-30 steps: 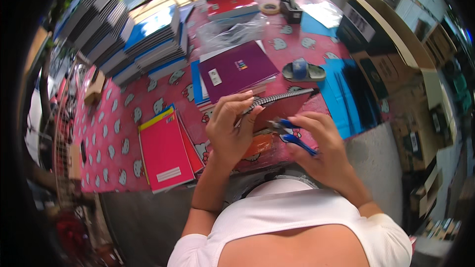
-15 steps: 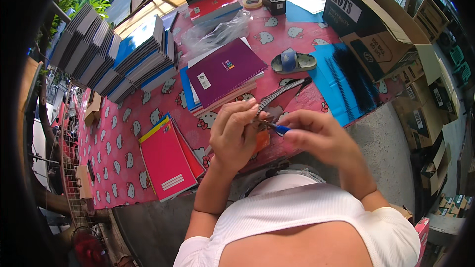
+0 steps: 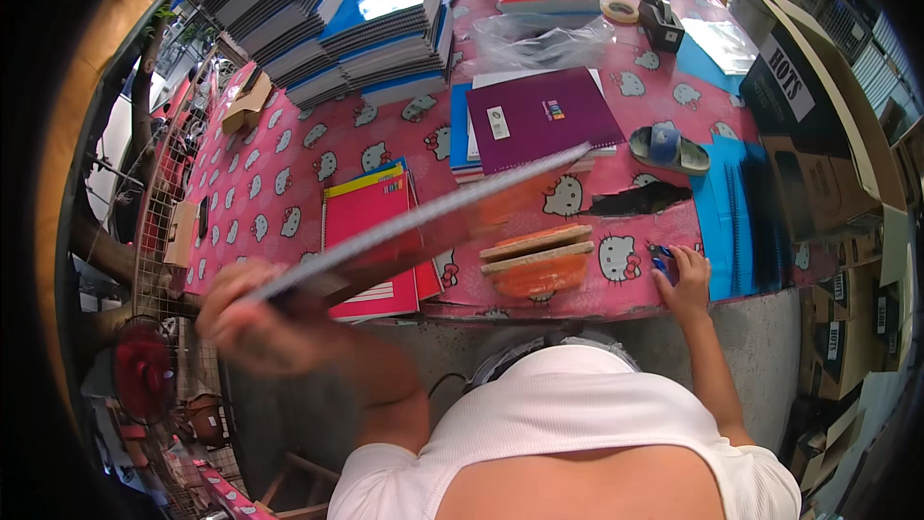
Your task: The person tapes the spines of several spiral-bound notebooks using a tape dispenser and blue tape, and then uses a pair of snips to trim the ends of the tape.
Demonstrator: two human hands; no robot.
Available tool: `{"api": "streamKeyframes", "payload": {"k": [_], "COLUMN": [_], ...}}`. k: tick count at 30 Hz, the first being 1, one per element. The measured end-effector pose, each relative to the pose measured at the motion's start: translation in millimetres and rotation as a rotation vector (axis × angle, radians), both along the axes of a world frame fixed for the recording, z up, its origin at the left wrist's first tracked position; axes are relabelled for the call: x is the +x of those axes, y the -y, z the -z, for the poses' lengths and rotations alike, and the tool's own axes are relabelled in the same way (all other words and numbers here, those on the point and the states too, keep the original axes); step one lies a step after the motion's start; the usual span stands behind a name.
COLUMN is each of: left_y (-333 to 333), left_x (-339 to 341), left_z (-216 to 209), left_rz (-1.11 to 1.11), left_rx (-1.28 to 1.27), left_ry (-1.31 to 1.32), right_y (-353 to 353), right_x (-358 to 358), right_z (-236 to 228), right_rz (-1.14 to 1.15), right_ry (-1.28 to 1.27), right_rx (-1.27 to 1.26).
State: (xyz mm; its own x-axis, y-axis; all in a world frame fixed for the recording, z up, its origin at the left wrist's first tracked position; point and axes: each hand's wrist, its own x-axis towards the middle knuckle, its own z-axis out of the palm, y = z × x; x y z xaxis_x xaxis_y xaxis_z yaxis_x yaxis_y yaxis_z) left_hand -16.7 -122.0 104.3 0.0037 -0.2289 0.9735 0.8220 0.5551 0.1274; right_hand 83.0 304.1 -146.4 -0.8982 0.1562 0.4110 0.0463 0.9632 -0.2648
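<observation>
My left hand (image 3: 274, 323), blurred by motion, is closed on one end of a spiral-bound notebook (image 3: 423, 217). The notebook is seen nearly edge-on, its coil edge slanting up to the right over the table. At the table's near right, my right hand (image 3: 685, 279) has its thumb and fingers around small blue-handled pliers (image 3: 660, 258), low at the tabletop. Between the hands stands an orange block with a slot between two wooden edges (image 3: 536, 274). Beneath the raised notebook lie pink and red notebooks (image 3: 371, 299), partly covered.
A purple notebook (image 3: 539, 120) tops a small pile mid-table. Tall notebook stacks (image 3: 385, 39) stand far left. On the right are a slipper (image 3: 669, 149), blue covers with black coils (image 3: 717, 202) and a large carton (image 3: 808, 87). Farther back sit a plastic bag (image 3: 539, 43) and a tape dispenser (image 3: 661, 21).
My hands, earlier together at the coil's end with the pliers, have parted. The left has swung leftward with the notebook; the right has brought the pliers down to the table. The view has shifted.
</observation>
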Motion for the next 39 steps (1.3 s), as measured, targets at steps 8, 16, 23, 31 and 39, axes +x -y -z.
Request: {"api": "streamKeyframes", "payload": {"k": [8, 16, 23, 31, 39], "left_y": [95, 83, 99, 95, 88], "left_x": [-84, -106, -115, -129, -131], "left_z": [27, 219, 238, 241, 237], "left_rz": [-0.288, -0.523, -0.457, -0.615, -0.621], "left_rx": [-0.415, -0.818, -0.842, -0.851, -0.858], "left_ry": [0.465, 1.578, 1.594, 1.610, 1.596], "right_y": [75, 201, 215, 227, 217], "right_x": [-133, -244, -285, -305, -335], "right_z": [-77, -74, -95, -85, -80], "right_rz": [-0.427, -0.718, -0.717, -0.874, -0.981], "right_ry": [-0.224, -0.005, 0.181, 0.420, 0.465], "right_rx": [-0.236, 0.185, 0.105, 0.485, 0.193]}}
